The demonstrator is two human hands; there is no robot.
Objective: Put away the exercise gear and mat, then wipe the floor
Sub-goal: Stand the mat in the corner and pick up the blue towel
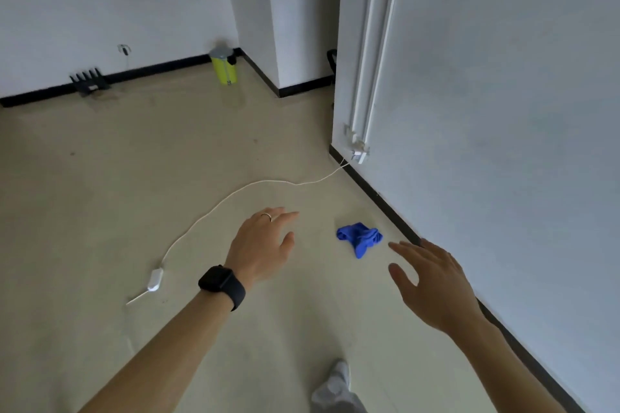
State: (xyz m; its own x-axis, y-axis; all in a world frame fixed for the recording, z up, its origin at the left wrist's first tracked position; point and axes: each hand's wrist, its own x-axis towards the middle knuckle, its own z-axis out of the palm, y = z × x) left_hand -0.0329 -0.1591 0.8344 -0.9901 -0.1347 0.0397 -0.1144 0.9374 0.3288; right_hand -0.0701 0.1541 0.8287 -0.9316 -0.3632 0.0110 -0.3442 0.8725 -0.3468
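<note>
A crumpled blue cloth (360, 237) lies on the beige floor (167, 161) close to the right wall's black baseboard. My left hand (265, 243), with a ring and a black watch on the wrist, hovers open just left of the cloth. On the other side of the cloth, my right hand (432, 282) is open with fingers spread, slightly nearer to me. Neither hand touches the cloth. No exercise gear or mat is in view.
A white cable (235, 194) runs from a wall plug (359, 154) across the floor to a small white switch (155, 279). A yellow bin (224, 66) stands in the far corner, a black router (90, 80) by the back wall. My shoe (339, 375) is at the bottom.
</note>
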